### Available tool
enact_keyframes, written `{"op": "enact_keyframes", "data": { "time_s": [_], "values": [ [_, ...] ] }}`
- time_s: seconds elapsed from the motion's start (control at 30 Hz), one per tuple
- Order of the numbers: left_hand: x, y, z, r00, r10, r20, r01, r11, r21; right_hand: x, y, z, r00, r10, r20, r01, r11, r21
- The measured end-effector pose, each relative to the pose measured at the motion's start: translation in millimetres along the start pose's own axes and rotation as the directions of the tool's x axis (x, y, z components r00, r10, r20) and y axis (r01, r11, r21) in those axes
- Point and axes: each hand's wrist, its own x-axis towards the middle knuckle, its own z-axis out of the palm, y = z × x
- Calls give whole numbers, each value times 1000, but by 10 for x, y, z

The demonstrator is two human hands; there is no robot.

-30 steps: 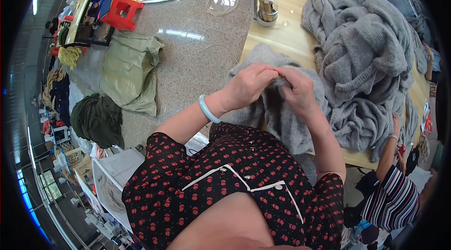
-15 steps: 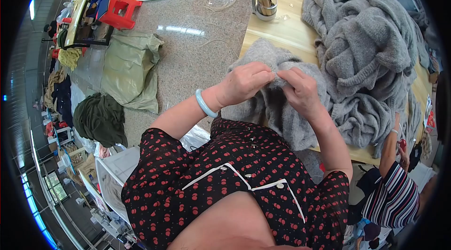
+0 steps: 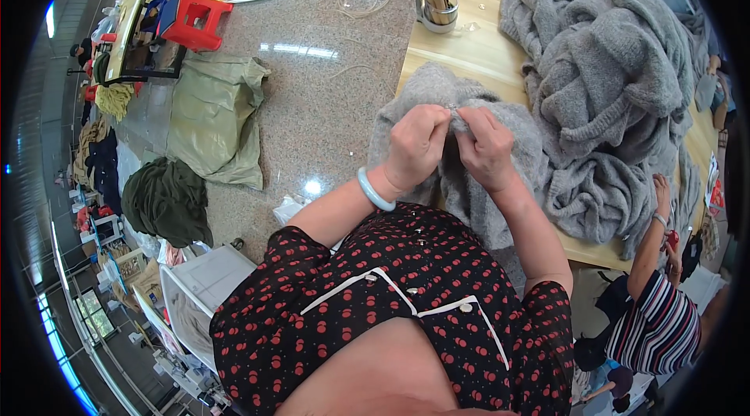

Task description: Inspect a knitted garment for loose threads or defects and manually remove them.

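My left hand [image 3: 419, 142] and right hand [image 3: 487, 149] pinch fuzzy grey cloth [image 3: 432, 88]. A rumpled knit heap [image 3: 613, 76] lies to the right.

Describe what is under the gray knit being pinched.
Wooden table and speckled floor show beside the gray knit; what lies beneath its folds, including part of the table's edge, is covered.

I see knitwear [image 3: 613, 72] heaped on the table [image 3: 484, 53], right of the cup [image 3: 441, 16]; left, on the floor [image 3: 316, 107], a sack [image 3: 209, 131].
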Motion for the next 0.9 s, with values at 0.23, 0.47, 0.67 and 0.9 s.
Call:
{"op": "enact_keyframes", "data": {
  "time_s": [0.23, 0.47, 0.67, 0.9],
  "values": [
    [138, 14, -175, 677, -564, 474, 730, 428, -533, 68, 38, -174, 988, 9, 153, -17, 999, 48],
    [426, 0, -379, 790, -280, 545, 384, 920, -84, 225, 5, -349, 951, 16, 310, -47, 995, 93],
    [524, 2, -342, 706, -208, 677, 326, 944, -51, 295, 14, -452, 917, 6, 399, -36, 997, 66],
    [380, -50, -175, 901, 8, 433, -39, 997, 62, 229, 80, -342, 965, -41, 258, 43, 999, -1]
  ]
}}
